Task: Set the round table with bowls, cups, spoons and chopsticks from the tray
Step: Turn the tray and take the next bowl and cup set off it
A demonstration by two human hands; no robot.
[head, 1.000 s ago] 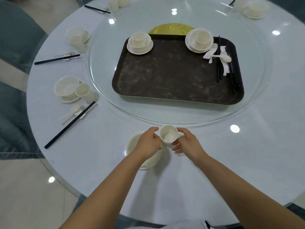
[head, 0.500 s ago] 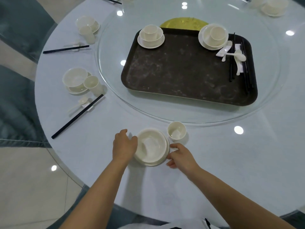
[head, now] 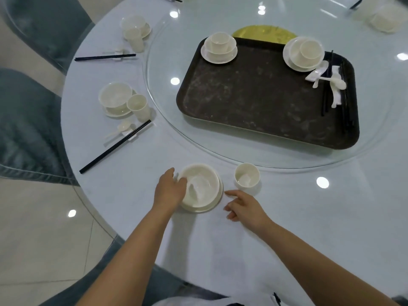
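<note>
The round bench point(head: 287, 228) has a smooth, pale, glossy top that mirrors ceiling lights as white spots. At its centre lies a clear glass turntable point(head: 163, 120), and on that a dark brown rectangular tray point(head: 254, 102) with rounded corners and a scuffed, mottled surface; a yellow disc point(head: 265, 32) shows behind the tray.

Near the bench edge stands a cream, glossy, round bowl point(head: 203, 186) on a matching saucer point(head: 217, 200). The left hand point(head: 169, 191) grips the bowl's left rim, its fingers curled over the edge. Just right of the bowl, apart from it, a small cream cup point(head: 246, 177) stands upright. The right hand point(head: 245, 206) rests low beside the saucer, fingers loosely spread and holding nothing, the forefinger pointing toward the saucer's rim; I cannot tell whether it touches.

On the tray, two more stacks of saucer, bowl and cup stand at the far left point(head: 219, 47) and far right point(head: 303, 53). Beside the right stack lie white spoons point(head: 331, 81) and thin black chopsticks point(head: 326, 85).

To the left, a finished setting holds a bowl point(head: 114, 96), a tall cup point(head: 138, 107), a spoon point(head: 122, 128) and a black chopstick pair point(head: 114, 146) on a small white rest. Further settings stand farther round, blurred. Grey-blue upholstered chairs point(head: 26, 129) stand along the left. No writing can be read anywhere.
</note>
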